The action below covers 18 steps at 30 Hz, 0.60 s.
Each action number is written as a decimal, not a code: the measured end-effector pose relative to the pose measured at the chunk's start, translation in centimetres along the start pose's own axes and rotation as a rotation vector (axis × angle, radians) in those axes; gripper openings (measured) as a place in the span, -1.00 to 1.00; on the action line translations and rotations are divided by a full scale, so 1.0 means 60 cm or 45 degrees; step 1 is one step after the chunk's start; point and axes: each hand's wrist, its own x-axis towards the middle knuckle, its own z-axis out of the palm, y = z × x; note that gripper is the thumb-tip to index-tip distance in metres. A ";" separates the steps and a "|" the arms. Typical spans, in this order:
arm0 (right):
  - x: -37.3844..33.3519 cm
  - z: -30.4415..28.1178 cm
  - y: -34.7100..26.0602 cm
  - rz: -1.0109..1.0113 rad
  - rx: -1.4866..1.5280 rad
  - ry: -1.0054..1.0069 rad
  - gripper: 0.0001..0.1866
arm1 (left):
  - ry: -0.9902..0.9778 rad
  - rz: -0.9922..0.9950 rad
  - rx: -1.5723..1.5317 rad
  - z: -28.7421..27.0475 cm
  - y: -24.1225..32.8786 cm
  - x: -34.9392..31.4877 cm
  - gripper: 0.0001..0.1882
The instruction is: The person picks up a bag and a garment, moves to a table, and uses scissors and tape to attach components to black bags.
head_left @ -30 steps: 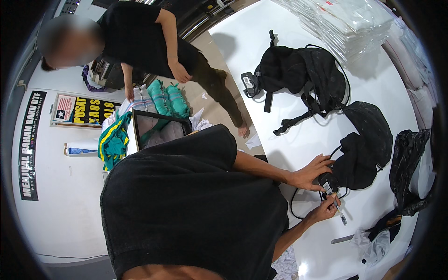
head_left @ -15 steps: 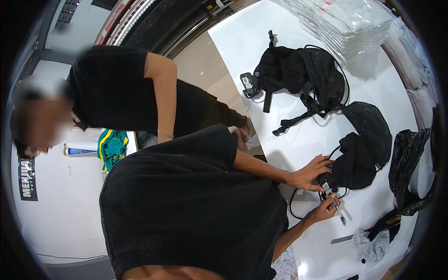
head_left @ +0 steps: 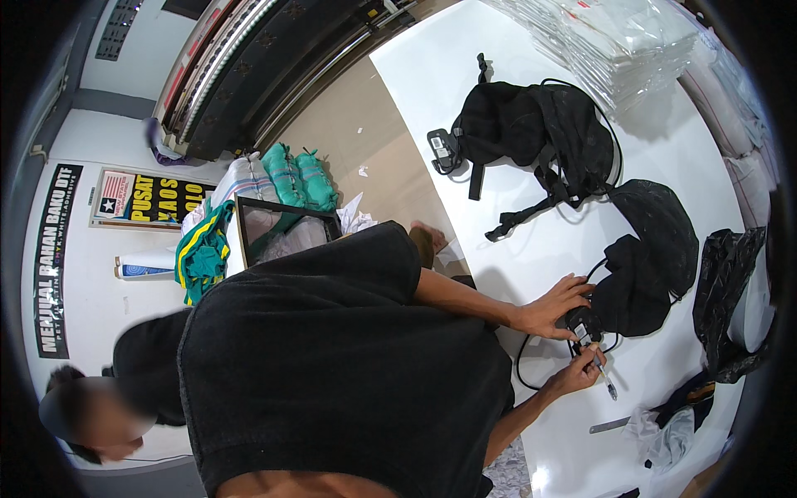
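Observation:
A small black device (head_left: 584,332) with a white label and a cord lies on the white table, beside crumpled black fabric (head_left: 633,292). My left hand (head_left: 554,310) rests against it with the fingers spread, the thumb near the label and the other fingers reaching over the dark cloth. Close below, my right hand (head_left: 579,371) is pinched round a slim, clear pen-like tool (head_left: 610,384). One end of that tool points toward the table's near right; its other end is hidden in my fingers at the device. Exact contact there is too small to tell.
Farther up the table (head_left: 531,249) lies a black backpack (head_left: 540,133) with straps and a similar device (head_left: 444,151). Clear-wrapped packs (head_left: 606,41) are stacked beyond. A black plastic bag (head_left: 722,307) and a metal ruler (head_left: 608,426) lie right. Another person (head_left: 149,365) is at left.
The other person has moved from the upper left to the lower left, uncovering green bundles and wall signs. My hands, the device and the tool have hardly shifted.

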 end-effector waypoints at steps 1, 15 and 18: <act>0.000 0.000 -0.001 -0.005 -0.016 0.002 -0.73 | 0.000 -0.004 0.000 0.000 0.001 0.000 -0.28; -0.003 0.008 -0.014 0.014 0.103 0.043 -0.77 | 0.029 0.028 0.000 0.002 -0.002 0.000 -0.28; -0.005 0.012 -0.010 -0.013 0.117 0.088 -0.76 | 0.028 0.024 -0.005 0.001 0.000 0.002 -0.28</act>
